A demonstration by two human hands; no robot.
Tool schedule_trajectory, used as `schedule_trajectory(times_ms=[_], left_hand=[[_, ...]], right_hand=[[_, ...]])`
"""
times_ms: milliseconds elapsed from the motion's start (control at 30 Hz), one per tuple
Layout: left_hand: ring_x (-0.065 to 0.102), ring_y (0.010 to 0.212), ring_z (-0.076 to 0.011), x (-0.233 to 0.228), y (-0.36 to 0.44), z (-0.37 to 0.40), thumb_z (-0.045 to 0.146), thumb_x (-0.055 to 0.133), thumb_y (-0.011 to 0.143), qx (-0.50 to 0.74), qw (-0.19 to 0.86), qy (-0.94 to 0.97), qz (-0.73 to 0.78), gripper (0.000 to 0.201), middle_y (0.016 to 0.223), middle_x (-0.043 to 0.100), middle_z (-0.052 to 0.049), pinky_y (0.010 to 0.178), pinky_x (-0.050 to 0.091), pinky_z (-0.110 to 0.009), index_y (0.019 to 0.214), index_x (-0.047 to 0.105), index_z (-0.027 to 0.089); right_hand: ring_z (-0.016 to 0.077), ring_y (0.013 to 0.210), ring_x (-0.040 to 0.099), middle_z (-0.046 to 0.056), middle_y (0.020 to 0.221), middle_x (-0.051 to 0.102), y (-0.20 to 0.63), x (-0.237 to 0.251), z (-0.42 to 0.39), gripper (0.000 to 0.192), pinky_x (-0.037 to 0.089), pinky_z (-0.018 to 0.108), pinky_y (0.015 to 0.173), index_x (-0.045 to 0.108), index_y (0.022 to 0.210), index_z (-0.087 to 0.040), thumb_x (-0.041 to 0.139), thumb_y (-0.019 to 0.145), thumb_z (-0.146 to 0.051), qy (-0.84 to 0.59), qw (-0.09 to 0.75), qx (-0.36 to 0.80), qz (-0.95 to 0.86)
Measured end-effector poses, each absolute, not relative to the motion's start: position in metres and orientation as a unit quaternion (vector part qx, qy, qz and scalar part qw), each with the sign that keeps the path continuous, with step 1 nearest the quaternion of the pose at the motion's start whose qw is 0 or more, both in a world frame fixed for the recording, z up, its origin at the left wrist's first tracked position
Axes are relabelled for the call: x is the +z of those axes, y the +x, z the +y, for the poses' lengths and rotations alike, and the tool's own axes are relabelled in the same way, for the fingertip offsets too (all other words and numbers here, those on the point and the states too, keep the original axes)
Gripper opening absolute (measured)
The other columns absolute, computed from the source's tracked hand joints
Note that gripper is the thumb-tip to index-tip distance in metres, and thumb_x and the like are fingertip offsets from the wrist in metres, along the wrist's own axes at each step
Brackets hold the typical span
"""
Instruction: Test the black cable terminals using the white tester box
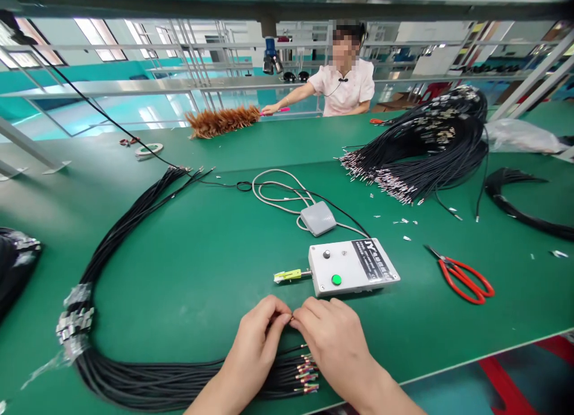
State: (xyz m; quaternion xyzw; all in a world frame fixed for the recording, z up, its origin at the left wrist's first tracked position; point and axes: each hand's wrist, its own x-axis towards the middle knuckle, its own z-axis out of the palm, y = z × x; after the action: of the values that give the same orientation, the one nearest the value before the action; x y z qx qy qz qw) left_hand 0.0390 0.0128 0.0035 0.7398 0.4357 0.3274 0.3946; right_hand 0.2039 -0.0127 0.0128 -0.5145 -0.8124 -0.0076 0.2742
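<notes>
My left hand (259, 337) and my right hand (329, 334) meet fingertip to fingertip near the table's front edge, pinching the end of a thin wire between them. Under both hands lies a bundle of black cables (147, 376) with coloured stripped ends (307, 373); it curves left and runs back up the table. Just beyond my fingers sits a small grey test box (352, 265) with a green button and a yellow-green connector (287, 275) sticking out on its left.
A grey foot pedal (317, 217) with looped cord lies behind the box. Red-handled scissors (464, 276) lie at the right. A large pile of black wires (430, 146) is at the back right. Across the green table (201, 265) a person holds a feather duster (222, 121).
</notes>
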Motion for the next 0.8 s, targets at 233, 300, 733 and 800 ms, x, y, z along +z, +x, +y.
schedule_trajectory(times_ms=[233, 300, 733, 800], left_hand=[[0.056, 0.069, -0.0161, 0.008, 0.017, 0.032, 0.023, 0.045, 0.095, 0.362, 0.337, 0.724, 0.481, 0.018, 0.075, 0.060, 0.000, 0.067, 0.044, -0.026, 0.081, 0.057, 0.021], [0.054, 0.065, -0.0158, 0.010, 0.014, 0.040, 0.027, 0.048, 0.093, 0.370, 0.358, 0.687, 0.513, 0.018, 0.071, 0.059, 0.001, 0.063, 0.042, -0.025, 0.078, 0.057, 0.021], [0.054, 0.057, -0.0145, 0.009, 0.022, 0.063, 0.029, 0.051, 0.085, 0.368, 0.399, 0.654, 0.527, 0.017, 0.062, 0.057, 0.003, 0.055, 0.041, -0.023, 0.072, 0.057, 0.020], [0.053, 0.056, -0.0143, 0.008, 0.022, 0.067, 0.028, 0.051, 0.085, 0.366, 0.396, 0.655, 0.528, 0.016, 0.061, 0.057, 0.003, 0.055, 0.040, -0.023, 0.071, 0.057, 0.020]], right_hand=[[0.0195, 0.080, 0.054, -0.001, 0.083, 0.066, 0.210, 0.037, 0.021, 0.005, 0.029, 0.034, 0.069, 0.063, 0.087, -0.021, 0.062, 0.091, -0.017, -0.487, 0.227, -0.086, -0.839], [0.0203, 0.086, 0.055, 0.000, 0.091, 0.069, 0.210, 0.039, 0.033, 0.009, 0.030, 0.034, 0.073, 0.065, 0.091, -0.019, 0.070, 0.085, -0.015, -0.495, 0.172, -0.116, -0.844], [0.0201, 0.077, 0.057, 0.001, 0.073, 0.067, 0.203, 0.034, 0.061, 0.012, 0.030, 0.035, 0.073, 0.066, 0.073, -0.019, 0.072, 0.081, -0.012, -0.508, 0.063, -0.111, -0.852], [0.0197, 0.076, 0.057, 0.001, 0.073, 0.067, 0.203, 0.036, 0.062, 0.013, 0.030, 0.035, 0.074, 0.065, 0.072, -0.019, 0.073, 0.081, -0.013, -0.510, 0.061, -0.103, -0.852]])
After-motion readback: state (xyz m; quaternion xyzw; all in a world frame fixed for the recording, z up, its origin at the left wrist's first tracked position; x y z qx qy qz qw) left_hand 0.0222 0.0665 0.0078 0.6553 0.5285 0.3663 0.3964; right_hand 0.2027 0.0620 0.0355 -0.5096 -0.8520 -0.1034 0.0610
